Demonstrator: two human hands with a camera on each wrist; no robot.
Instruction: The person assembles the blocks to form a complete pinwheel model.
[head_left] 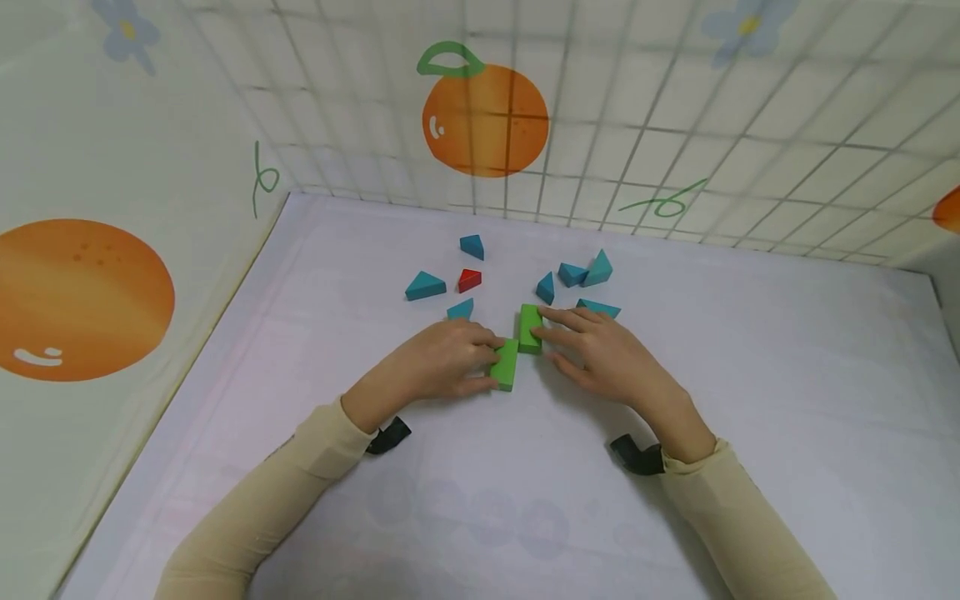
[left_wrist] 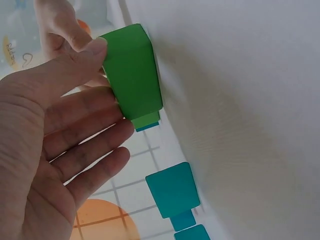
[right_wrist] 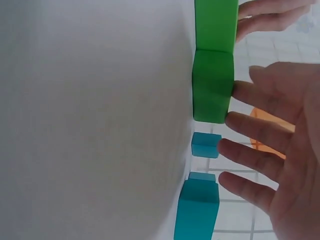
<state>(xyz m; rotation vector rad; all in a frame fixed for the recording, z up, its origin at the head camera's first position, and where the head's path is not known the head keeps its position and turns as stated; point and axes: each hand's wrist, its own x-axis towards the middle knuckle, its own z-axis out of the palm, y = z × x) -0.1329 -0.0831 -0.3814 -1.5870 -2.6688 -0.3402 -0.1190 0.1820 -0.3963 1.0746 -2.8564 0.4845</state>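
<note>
- Resting against the left green block (head_left: 507, 367), the left hand (head_left: 448, 358) holds its fingers long and only lightly bent; the thumb sits at the block's near end, and other fingertips meet its far part.
- Reaching in from the other side, the right hand (head_left: 609, 354) has its fingers stretched and spread; fingertips touch the right green block (head_left: 528, 327) along its right side, with no fingers curled round it.
- Lying between the two hands, the green blocks sit close side by side on the white counter (head_left: 787, 367), the right one set farther forward; whether they actually touch is hard to tell, as the head view is small and fingers cover part of them.
- Scattered beyond the left hand are a blue wedge (head_left: 425, 286), a red piece (head_left: 469, 281), a far blue piece (head_left: 472, 247) and a light blue piece (head_left: 461, 309), the last partly hidden by that hand.
- Grouped beyond the right hand are a small blue piece (head_left: 546, 287), a blue prism (head_left: 572, 274) just beside a teal piece (head_left: 599, 268), and a blue triangle (head_left: 604, 308) partly behind the fingers.
- Covering the arms are beige sleeves (head_left: 247, 508); a black attachment (head_left: 390, 436) shows below the left cuff, another by the right cuff; a printed orange (head_left: 517, 121) marks the gridded wall behind.
</note>
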